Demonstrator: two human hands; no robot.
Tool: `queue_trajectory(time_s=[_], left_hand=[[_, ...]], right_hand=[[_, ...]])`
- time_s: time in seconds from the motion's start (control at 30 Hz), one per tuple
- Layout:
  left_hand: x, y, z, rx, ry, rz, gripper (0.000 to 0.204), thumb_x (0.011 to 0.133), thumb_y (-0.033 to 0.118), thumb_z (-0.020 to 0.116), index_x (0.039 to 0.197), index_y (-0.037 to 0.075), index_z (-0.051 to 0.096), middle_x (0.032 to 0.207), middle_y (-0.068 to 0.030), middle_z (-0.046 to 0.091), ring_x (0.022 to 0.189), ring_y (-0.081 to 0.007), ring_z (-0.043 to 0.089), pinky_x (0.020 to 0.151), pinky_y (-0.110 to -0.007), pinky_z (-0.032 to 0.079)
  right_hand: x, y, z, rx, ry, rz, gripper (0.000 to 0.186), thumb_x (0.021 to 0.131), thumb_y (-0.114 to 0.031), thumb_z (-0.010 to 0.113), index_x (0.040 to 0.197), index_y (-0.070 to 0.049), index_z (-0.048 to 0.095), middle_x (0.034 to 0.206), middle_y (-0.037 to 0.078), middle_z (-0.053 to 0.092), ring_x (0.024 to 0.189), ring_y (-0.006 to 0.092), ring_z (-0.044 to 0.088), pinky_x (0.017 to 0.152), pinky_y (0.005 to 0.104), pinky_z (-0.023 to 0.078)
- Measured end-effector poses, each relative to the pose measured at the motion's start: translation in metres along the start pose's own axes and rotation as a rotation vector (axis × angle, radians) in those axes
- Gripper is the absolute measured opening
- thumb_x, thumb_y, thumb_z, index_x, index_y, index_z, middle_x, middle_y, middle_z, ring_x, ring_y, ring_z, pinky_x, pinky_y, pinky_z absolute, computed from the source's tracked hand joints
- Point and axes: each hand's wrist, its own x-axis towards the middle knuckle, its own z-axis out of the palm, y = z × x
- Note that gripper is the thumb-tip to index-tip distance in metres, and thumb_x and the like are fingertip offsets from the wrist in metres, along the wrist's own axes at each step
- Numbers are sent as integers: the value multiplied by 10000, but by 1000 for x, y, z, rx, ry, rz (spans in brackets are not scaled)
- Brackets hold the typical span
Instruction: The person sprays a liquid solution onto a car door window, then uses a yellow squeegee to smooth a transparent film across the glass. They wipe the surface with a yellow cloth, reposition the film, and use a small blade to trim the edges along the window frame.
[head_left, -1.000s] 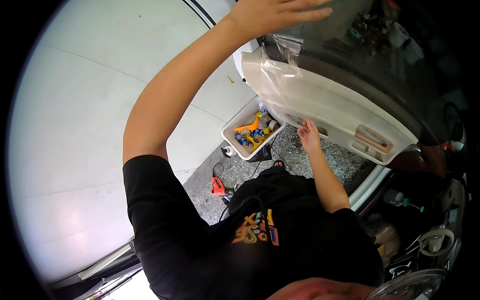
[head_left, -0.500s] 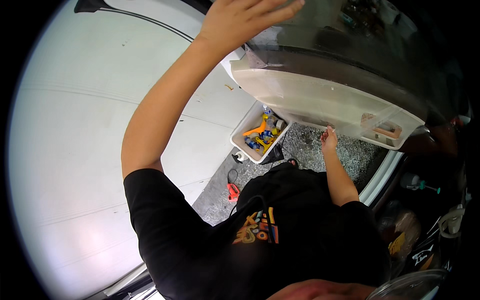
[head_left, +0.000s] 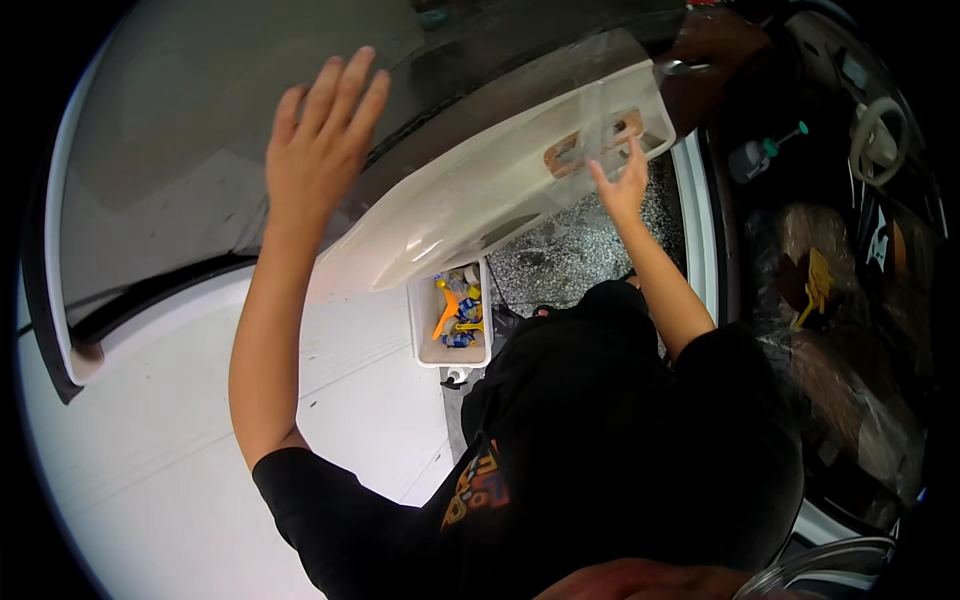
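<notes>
My left hand [head_left: 318, 135] is raised with its fingers stretched out, in front of the window glass [head_left: 200, 110] of a car door; whether the palm touches the glass I cannot tell. At the beige inner door panel [head_left: 440, 200], my right hand [head_left: 625, 185] has thumb and fingers apart, close to the brown armrest recess [head_left: 570, 155]. A strip of clear plastic film [head_left: 598, 105] lies across this recess and runs up past the panel's upper edge. Whether my right fingers touch the film is unclear.
Under the door stands a white bin [head_left: 428, 352] of bottles and an orange tool, on speckled floor [head_left: 560, 245]. A white bottle [head_left: 456, 376] is beside it. To the right are the door sill [head_left: 698, 200], plastic-covered seat [head_left: 840, 370], spray bottle [head_left: 750, 160] and steering wheel [head_left: 880, 140].
The view has swung right, showing more of the car interior. My right hand has gone from a pinch at the panel's lower edge to spread fingers by the recess. My left hand remains raised.
</notes>
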Motion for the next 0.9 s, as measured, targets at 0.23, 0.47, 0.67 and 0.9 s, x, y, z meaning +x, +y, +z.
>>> queue_trajectory(time_s=[0.23, 0.47, 0.67, 0.9], left_hand=[[129, 78, 47, -118, 118, 110, 304, 761, 171, 560, 1062, 173, 524, 1268, 69, 449, 1099, -97, 446, 885, -306, 336], [197, 107, 38, -87, 137, 38, 275, 762, 179, 570, 1035, 182, 532, 1272, 73, 453, 1092, -86, 448, 879, -306, 335], [210, 120, 25, -28, 8, -40, 351, 792, 237, 568, 1140, 216, 523, 1275, 61, 464, 1128, -110, 444, 945, -322, 277], [219, 166, 23, -144, -24, -207, 322, 784, 208, 562, 1104, 169, 557, 1237, -66, 501, 1122, -237, 462, 913, -373, 313]], right_hand=[[36, 12, 30, 20, -311, 264, 276, 791, -376, 549, 824, -122, 653, 707, 119, 623, 694, 319, 599, 634, 406, 470], [29, 114, 23, -10, -510, 517, 263, 776, -377, 568, 881, -157, 665, 754, 91, 637, 736, 302, 605, 642, 386, 469], [-10, 307, -99, -116, -553, 795, 231, 754, -325, 556, 795, -115, 644, 770, 111, 637, 755, 310, 610, 674, 395, 476], [-34, 492, -525, -989, -583, 1013, 259, 834, -249, 504, 931, -27, 597, 957, 187, 586, 901, 369, 549, 730, 447, 444]])
